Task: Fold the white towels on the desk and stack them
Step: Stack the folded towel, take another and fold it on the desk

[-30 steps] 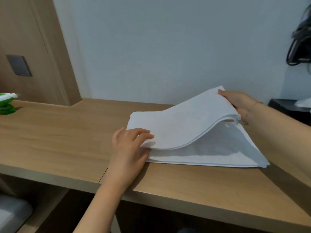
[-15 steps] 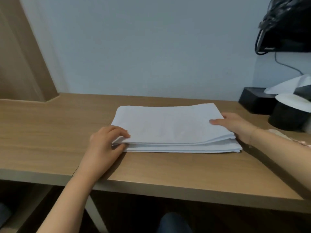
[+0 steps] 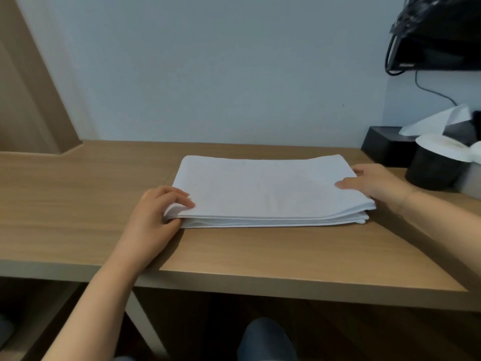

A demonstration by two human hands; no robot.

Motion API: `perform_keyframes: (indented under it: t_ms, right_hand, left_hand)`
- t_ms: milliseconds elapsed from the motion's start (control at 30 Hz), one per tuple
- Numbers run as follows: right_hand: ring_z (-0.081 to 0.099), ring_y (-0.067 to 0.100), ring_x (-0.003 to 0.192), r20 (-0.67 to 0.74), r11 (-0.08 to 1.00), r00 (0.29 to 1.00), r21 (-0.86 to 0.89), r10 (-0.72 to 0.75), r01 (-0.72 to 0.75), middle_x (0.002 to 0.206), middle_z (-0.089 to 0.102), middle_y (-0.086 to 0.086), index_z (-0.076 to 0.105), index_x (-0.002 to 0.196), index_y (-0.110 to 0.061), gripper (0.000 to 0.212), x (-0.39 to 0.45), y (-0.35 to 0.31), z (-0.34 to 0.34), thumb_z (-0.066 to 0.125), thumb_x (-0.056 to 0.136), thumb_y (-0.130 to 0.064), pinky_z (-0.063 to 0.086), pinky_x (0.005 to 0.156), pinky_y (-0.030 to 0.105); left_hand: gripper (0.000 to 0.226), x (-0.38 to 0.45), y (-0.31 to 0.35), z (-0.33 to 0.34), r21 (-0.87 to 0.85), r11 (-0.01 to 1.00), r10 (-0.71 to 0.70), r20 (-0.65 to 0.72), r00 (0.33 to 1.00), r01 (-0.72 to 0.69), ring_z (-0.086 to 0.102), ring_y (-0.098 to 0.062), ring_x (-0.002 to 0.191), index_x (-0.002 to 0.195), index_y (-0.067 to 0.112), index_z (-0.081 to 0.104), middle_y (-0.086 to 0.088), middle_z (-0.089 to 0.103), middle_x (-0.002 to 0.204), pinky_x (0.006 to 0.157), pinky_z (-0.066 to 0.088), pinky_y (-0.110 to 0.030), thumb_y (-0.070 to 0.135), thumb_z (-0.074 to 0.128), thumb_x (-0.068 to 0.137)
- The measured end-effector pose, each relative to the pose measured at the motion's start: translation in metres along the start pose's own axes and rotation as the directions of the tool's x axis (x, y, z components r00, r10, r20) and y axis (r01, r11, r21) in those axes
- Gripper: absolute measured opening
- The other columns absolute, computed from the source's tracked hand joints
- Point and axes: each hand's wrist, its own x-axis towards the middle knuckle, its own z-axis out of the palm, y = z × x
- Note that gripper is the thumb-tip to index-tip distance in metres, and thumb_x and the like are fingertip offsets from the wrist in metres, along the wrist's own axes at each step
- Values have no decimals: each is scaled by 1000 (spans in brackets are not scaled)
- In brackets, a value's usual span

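Observation:
A folded white towel [image 3: 265, 188] lies flat in several layers on the wooden desk [image 3: 260, 251], near its middle. My left hand [image 3: 156, 214] pinches the towel's front left corner, fingers curled over the top layer and thumb at the edge. My right hand [image 3: 374, 183] rests on the towel's right edge with the thumb on top and the fingers hidden behind the cloth.
A black box [image 3: 385, 145] with white tissue [image 3: 437, 119] stands at the back right, beside a black round container [image 3: 432, 170] with a white lid. A dark device [image 3: 437, 40] hangs on the wall above. A knee [image 3: 265, 340] shows below the desk front.
The raised upper half of the towel has been laid down flat on the lower half. The view has shifted right. Both hands stay at the towel's left and right ends.

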Motion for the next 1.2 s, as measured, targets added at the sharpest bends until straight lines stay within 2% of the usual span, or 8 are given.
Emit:
perform_keyframes:
  t_ms: [133, 367, 567, 667, 767, 933, 1067, 1200]
  right_hand:
    - [53, 6, 82, -12, 954, 989, -266, -148, 140, 100, 56, -12, 52, 113, -27, 39, -13, 14, 11, 70, 83, -45, 36, 59, 16]
    - [59, 23, 91, -74, 838, 980, -532, -185, 118, 115, 64, 6, 52, 128, -18, 58, -17, 20, 15, 49, 89, -61, 45, 68, 34]
    - [61, 30, 100, -82, 745, 973, -657, -217, 111, 124, 61, 10, 35, 141, -21, 71, -22, 17, 13, 42, 88, -67, 51, 77, 40]
    - [56, 30, 111, -62, 703, 948, -686, -313, 187, 136, 50, 10, 26, 147, -21, 74, -25, 7, 12, 51, 89, -60, 51, 81, 39]
    - [43, 27, 124, -3, 611, 931, -756, -364, 236, 140, 37, 9, 30, 149, -20, 70, -19, -15, 14, 58, 90, -45, 45, 89, 37]
    - [20, 21, 145, 184, 652, 860, -582, -476, 486, 160, 21, 0, 40, 146, -22, 49, -1, -74, 54, 48, 99, -31, 20, 117, 35]
    - [7, 17, 149, 315, 658, 843, -528, -436, 538, 163, 8, 1, 21, 154, -18, 60, 8, -90, 107, 33, 102, -47, 8, 120, 33]
    - [-4, 15, 150, 388, 636, 861, -583, -328, 505, 163, -2, -2, 2, 155, -19, 69, 20, -70, 141, 14, 100, -57, -1, 120, 35]
  left_hand:
    - [38, 1, 0, 0, -3, 1000, 8, 7, 1000, -8, 48, -4, 107, 91, 28, 73, 23, 58, 106, 88, 39, -25, -7, 64, 82]
    - [41, -3, -7, -12, -58, 998, 4, 43, 999, -1, 55, -3, 109, 93, 26, 76, 17, 63, 109, 84, 42, -12, -11, 63, 83]
    - [34, -11, -1, -20, 148, 963, 203, 159, 966, -227, 61, -24, 109, 98, 12, 77, 2, 69, 112, 92, 44, -33, -14, 70, 77]
    - [23, -22, 5, -27, 184, 949, 215, 219, 952, -257, 57, -12, 112, 105, 22, 76, 12, 67, 116, 98, 39, -33, 15, 65, 85]
    - [47, -13, 21, -32, 157, 973, 128, 249, 960, -170, 49, 9, 109, 100, 40, 73, 31, 63, 109, 100, 19, -20, 54, 32, 83]
    - [39, 68, 51, -11, 146, 989, 18, 133, 991, -37, 53, 9, 94, 116, 37, 67, 21, 66, 106, 100, 35, -34, 44, 41, 88]
    - [49, 106, 34, 39, 483, 875, -187, 366, 911, -14, 26, -18, 145, 149, 28, 36, 1, 31, 158, 119, 15, -43, 45, 28, 104]
    - [59, 95, -1, 70, 520, 854, -240, 405, 882, -6, -7, -16, 151, 157, 30, 4, -1, -2, 165, 121, -8, -46, 50, 10, 102]
